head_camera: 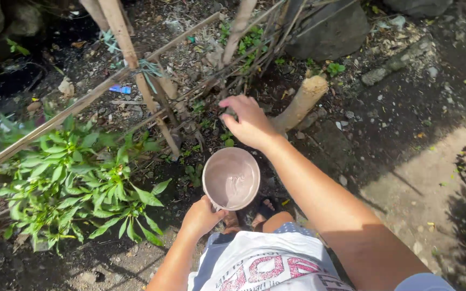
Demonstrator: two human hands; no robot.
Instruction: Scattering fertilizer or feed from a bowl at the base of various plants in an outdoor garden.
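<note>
A round bowl [231, 178] of pale cloudy liquid is gripped at its near rim by the left hand [203, 215]. Just beyond it, the right hand [248, 121] is curled above the soil [211, 121], possibly pinching something dark.

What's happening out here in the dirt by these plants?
A person is crouched over bare soil beside a stick fence. Their left hand grips a round pinkish bowl by its rim; it holds cloudy liquid. Their right hand reaches forward to the ground at the base of some thin stems, with something small and dark between the fingers; what it is cannot be told. A leafy green plant grows to the left, and a cut stump stands just beyond the right hand.
</note>
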